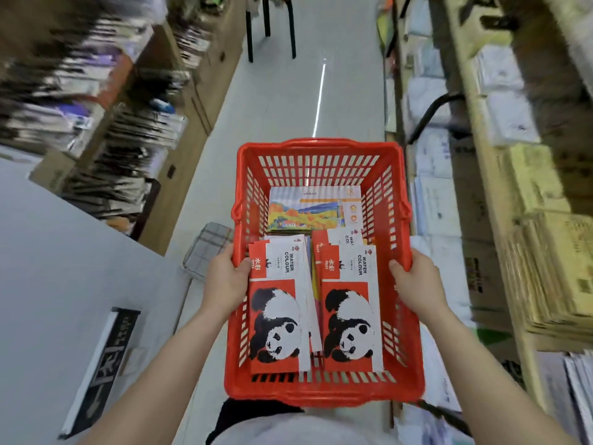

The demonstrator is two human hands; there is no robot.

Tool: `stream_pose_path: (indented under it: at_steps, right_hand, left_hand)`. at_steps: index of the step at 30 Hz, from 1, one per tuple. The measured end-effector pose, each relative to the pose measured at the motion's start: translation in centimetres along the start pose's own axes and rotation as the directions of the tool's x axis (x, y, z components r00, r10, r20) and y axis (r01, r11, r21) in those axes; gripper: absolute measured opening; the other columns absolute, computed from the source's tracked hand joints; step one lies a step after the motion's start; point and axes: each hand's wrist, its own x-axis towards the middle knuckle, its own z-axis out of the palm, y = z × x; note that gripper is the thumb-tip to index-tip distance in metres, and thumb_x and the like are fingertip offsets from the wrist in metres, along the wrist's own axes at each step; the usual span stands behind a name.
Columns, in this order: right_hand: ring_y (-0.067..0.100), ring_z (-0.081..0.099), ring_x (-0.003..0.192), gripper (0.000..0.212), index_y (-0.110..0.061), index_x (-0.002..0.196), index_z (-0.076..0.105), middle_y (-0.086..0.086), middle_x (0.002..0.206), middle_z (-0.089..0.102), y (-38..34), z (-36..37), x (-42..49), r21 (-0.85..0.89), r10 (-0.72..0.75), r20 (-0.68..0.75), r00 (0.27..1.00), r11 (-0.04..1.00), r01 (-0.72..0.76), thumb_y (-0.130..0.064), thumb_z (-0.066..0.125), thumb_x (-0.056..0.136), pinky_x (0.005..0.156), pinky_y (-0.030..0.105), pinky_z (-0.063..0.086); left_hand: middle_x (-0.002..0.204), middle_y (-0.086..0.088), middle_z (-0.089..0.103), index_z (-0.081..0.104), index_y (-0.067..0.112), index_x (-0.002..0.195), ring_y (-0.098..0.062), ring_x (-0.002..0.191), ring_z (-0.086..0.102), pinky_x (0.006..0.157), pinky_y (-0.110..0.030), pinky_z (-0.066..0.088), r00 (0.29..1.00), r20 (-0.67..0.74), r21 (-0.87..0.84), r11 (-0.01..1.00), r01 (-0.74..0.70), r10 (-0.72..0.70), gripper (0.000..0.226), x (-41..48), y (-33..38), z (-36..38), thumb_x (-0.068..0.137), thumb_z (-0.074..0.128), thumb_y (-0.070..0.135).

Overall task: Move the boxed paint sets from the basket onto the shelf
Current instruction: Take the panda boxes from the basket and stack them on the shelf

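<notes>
I hold a red plastic basket (321, 149) in front of me over the aisle floor. My left hand (224, 281) grips its left rim and my right hand (417, 284) grips its right rim. Inside lie two stacks of red-and-white panda watercolour boxes, the left stack (279, 316) and the right stack (351, 316). Behind them lies a box with a landscape picture (305, 210). Shelves (475, 101) with stacked paper goods run along the right side.
A grey aisle floor (288, 101) stretches ahead. Shelves of packaged stationery (106, 101) line the left. A black stool (271, 24) stands far down the aisle. A white counter (57, 268) with a black sign is at the near left. Cardboard bundles (552, 277) sit on the right.
</notes>
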Motion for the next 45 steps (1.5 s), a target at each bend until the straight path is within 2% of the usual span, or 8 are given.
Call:
stream_pose_path:
  at_steps: [3,6,19,22,26,33,36,45]
  right_hand:
    - [0.026,0.07,0.085,0.024,-0.009,0.124,0.067,0.006,0.103,0.074,-4.7,-1.1,4.9,-0.003,-0.025,-0.032,0.999,1.0,0.025,-0.016,0.058,0.103,0.073,0.035,0.052]
    - [0.006,0.065,0.075,0.023,-0.009,0.124,0.066,0.001,0.098,0.071,-9.1,-1.6,10.5,0.017,-0.046,-0.057,0.997,0.999,0.047,-0.017,0.058,0.104,0.061,0.022,0.044]
    - [0.012,0.07,0.078,0.017,-0.016,0.118,0.067,0.002,0.104,0.076,-24.4,-1.0,42.5,0.091,-0.134,-0.04,0.99,0.986,0.137,-0.02,0.061,0.103,0.068,0.028,0.054]
    - [0.023,0.075,0.09,0.024,-0.015,0.126,0.065,0.005,0.11,0.078,-29.1,-1.7,50.3,0.101,-0.139,0.022,0.99,0.986,0.136,-0.022,0.06,0.104,0.084,0.04,0.061]
    - [0.001,0.068,0.074,0.022,-0.018,0.125,0.063,-0.007,0.098,0.072,-35.2,-1.9,60.0,0.106,-0.203,0.049,0.978,0.975,0.197,-0.024,0.059,0.105,0.06,0.02,0.05]
    - [0.01,0.075,0.081,0.011,-0.023,0.115,0.061,-0.006,0.098,0.075,-46.3,-0.2,77.7,0.11,-0.226,0.072,0.971,0.97,0.218,-0.025,0.059,0.105,0.072,0.032,0.062]
    - [0.0,0.074,0.068,0.009,-0.024,0.114,0.061,-0.018,0.09,0.071,-51.3,1.1,85.2,0.11,-0.221,0.049,0.974,0.971,0.214,-0.024,0.059,0.105,0.056,0.013,0.054]
    - [0.023,0.079,0.089,0.016,-0.02,0.118,0.064,0.003,0.108,0.08,-65.9,3.2,106.0,0.164,-0.159,0.024,0.987,0.974,0.153,-0.019,0.058,0.104,0.085,0.048,0.064]
  left_hand:
    - [0.085,0.024,0.067,0.063,0.033,0.105,0.018,0.068,0.064,0.051,-0.002,0.041,0.999,-0.026,-0.012,0.999,-0.048,0.048,0.017,5.1,4.2,-1.2,0.1,0.061,0.017]
    - [0.09,0.015,0.072,0.062,0.03,0.106,0.002,0.075,0.071,0.056,-0.01,0.048,0.999,-0.005,-0.031,0.998,-0.048,0.048,0.013,11.4,8.6,-1.9,0.101,0.059,0.017]
    - [0.1,0.0,0.079,0.067,0.024,0.11,-0.023,0.088,0.076,0.084,-0.047,0.061,0.997,-0.083,-0.017,1.0,-0.011,0.01,0.014,41.1,23.7,0.2,0.101,0.059,0.017]
    - [0.094,0.004,0.079,0.067,0.027,0.104,-0.021,0.085,0.076,0.078,-0.042,0.061,0.992,-0.127,-0.009,1.0,-0.022,0.021,0.014,47.5,28.0,0.4,0.101,0.059,0.016]
    - [0.081,0.011,0.078,0.066,0.033,0.098,-0.013,0.073,0.077,0.06,-0.03,0.055,0.982,-0.189,-0.015,1.0,-0.01,0.007,0.016,56.6,32.5,0.4,0.101,0.06,0.018]
    - [0.077,0.007,0.078,0.067,0.03,0.089,-0.018,0.072,0.076,0.069,-0.04,0.061,0.976,-0.217,-0.069,0.998,-0.007,-0.008,0.019,76.2,38.8,0.5,0.099,0.062,0.015]
    - [0.072,0.023,0.075,0.065,0.032,0.087,-0.004,0.062,0.073,0.05,-0.024,0.054,0.981,-0.193,-0.063,0.998,-0.028,0.015,0.019,85.9,41.9,-0.1,0.101,0.062,0.019]
    - [0.085,0.007,0.077,0.068,0.026,0.108,-0.005,0.064,0.074,0.047,-0.016,0.05,0.984,-0.162,-0.049,0.995,-0.083,0.074,0.014,110.4,53.3,-1.8,0.103,0.059,0.017]
